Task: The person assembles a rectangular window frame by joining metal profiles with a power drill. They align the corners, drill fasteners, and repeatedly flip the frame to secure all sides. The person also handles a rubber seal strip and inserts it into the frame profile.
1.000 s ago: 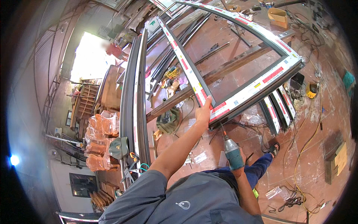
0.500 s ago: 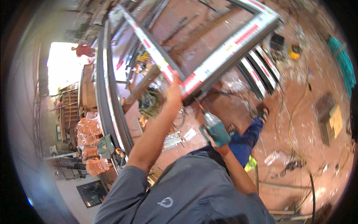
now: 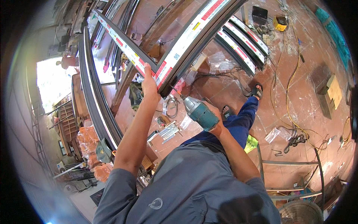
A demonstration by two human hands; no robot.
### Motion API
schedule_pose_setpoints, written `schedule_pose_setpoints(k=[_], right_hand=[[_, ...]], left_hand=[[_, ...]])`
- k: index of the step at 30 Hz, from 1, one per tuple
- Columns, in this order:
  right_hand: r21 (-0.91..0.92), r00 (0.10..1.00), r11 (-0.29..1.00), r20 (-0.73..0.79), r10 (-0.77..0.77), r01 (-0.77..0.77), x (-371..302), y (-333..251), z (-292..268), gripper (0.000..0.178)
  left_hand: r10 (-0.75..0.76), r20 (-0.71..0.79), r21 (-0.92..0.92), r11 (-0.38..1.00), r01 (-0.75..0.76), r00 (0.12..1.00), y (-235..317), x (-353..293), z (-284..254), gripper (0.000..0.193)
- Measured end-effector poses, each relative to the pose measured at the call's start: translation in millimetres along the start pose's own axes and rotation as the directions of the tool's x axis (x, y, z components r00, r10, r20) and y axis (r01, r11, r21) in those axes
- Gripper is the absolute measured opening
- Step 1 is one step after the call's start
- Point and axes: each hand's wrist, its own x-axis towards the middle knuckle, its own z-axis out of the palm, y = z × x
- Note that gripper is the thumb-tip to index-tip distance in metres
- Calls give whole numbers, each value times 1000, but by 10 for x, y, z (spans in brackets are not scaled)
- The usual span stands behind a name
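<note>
A dark metal frame [image 3: 182, 46], its faces covered in white film with red patches, is tilted in front of me. My left hand [image 3: 150, 83] grips it at the near corner, thumb on top, with the other fingers mostly hidden. In my right hand [image 3: 214, 115] is a teal power drill [image 3: 201, 114] with a silver front housing. Its thin bit points up and left at the frame's outer edge, close beside the corner. Whether the tip touches the metal I cannot tell.
Several film-covered profiles [image 3: 244, 44] lie on the tiled floor beyond the frame. Long dark profiles [image 3: 95, 89] stretch along the left. A yellow cable [image 3: 289, 89] winds across the right, near a cardboard box [image 3: 333, 91]. A curved metal stand [image 3: 291, 162] is at the lower right.
My right hand has brought the drill up and left, so its bit is nearer the frame's corner. The whole view has shifted, and the frame appears farther left. My left hand keeps its grip.
</note>
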Motion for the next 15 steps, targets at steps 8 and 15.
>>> schedule_pose_setpoints(k=[8,15], right_hand=[[-377,985,910,59,-164,174,-56,254,-166,48],[-443,978,878,-19,-209,180,-73,230,-177,42]], left_hand=[[64,117,-142,989,-47,991,-323,380,-119,83],[25,70,-71,997,-20,997,-170,270,-156,84]])
